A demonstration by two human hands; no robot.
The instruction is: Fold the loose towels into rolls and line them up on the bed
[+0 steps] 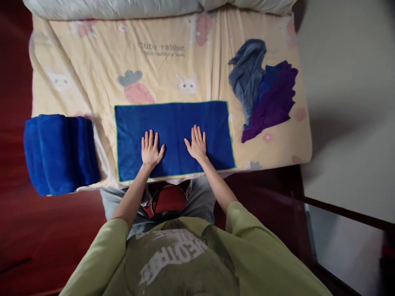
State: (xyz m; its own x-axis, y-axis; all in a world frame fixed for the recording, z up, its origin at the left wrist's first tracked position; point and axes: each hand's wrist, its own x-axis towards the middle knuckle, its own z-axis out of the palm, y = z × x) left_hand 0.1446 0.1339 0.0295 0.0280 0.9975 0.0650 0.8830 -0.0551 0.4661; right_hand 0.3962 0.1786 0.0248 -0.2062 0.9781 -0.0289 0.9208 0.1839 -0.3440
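A blue towel (173, 119) with a thin green edge lies spread flat as a wide rectangle along the near side of the bed. My left hand (151, 149) rests palm down on it, left of the middle, fingers stretched out. Right of the middle, my right hand (196, 143) presses flat on the same towel, its fingers also straight and the thumb pointing inward. Neither hand holds anything. Some of the towel's surface is hidden under my palms.
Folded blue towels (61, 156) sit at the bed's near left corner. To the right lie a crumpled grey-blue cloth (248, 74) and a purple and blue cloth (274, 98). A yellow rabbit-print sheet (101, 61) covers the bed; a pale quilt (117, 8) runs along its far edge.
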